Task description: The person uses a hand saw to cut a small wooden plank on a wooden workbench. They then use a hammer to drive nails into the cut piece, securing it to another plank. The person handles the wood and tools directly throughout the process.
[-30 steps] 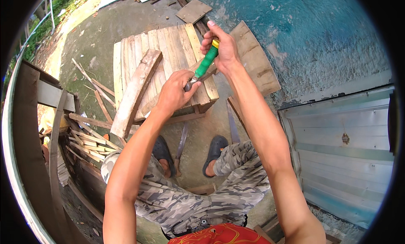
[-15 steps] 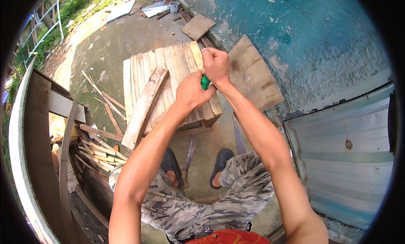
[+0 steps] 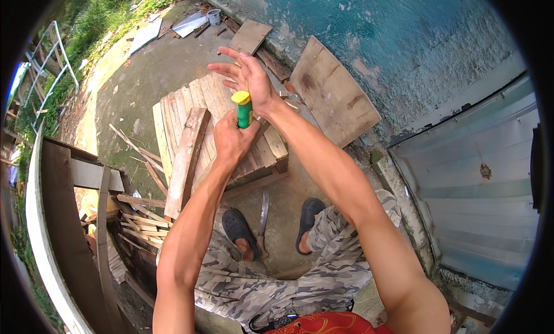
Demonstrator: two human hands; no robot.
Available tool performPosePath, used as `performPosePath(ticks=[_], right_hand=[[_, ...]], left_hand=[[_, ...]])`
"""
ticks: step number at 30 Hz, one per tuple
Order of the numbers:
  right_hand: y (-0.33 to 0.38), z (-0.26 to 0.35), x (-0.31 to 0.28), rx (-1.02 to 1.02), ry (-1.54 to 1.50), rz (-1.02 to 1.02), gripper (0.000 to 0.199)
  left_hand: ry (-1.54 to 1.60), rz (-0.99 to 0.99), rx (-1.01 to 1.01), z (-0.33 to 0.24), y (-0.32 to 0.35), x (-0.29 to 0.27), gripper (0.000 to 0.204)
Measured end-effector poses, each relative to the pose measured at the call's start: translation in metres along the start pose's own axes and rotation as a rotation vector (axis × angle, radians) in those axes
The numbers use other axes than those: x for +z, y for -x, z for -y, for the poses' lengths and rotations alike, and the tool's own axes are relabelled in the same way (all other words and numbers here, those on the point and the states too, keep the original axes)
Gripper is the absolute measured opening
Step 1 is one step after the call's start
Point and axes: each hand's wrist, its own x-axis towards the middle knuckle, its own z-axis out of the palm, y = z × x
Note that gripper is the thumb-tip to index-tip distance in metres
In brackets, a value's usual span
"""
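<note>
My left hand is closed around a green handle with a yellow cap. The handle stands up out of the fist; its lower part is hidden, so the kind of tool does not show. Just beyond it, my right hand is open with the fingers spread, its wrist close beside the yellow cap. Both hands are over a low platform of wooden slats. A thick plank lies aslant on its left side.
Between my feet lies a long blade with a wooden handle. Thin wood strips are piled at left. A wooden board leans near the blue wall. A metal sheet door is at right; a small bucket stands far off.
My right hand has come off the green handle and opened, its fingers now spread. The left hand keeps its grip and has shifted left and slightly nearer, baring the yellow cap.
</note>
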Motion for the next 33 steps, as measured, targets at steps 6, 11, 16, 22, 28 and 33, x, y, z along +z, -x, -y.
performPosePath(ticks=[6,11,16,22,28,33], right_hand=[[-0.006,-0.022,-0.005,-0.012,0.037,0.053,0.063],[-0.005,-0.037,0.049,-0.153,0.323,0.381,0.064],[-0.007,-0.035,-0.016,-0.068,0.302,-0.004,0.056],[0.071,-0.042,-0.067,0.102,0.825,-0.102,0.036],[0.144,-0.039,-0.029,0.221,0.292,0.038,0.041],[0.158,-0.051,-0.024,0.191,0.927,-0.149,0.035]], left_hand=[[-0.045,-0.017,0.052,0.015,0.002,0.012,0.029],[0.298,-0.274,0.111,0.037,0.014,0.018,0.019],[0.270,-0.365,0.035,0.049,0.016,0.024,0.019],[0.604,-0.323,-0.211,0.031,0.022,0.005,0.014],[0.897,-0.262,-0.268,0.011,0.046,-0.033,0.013],[0.958,-0.304,-0.366,0.004,0.089,-0.045,0.014]])
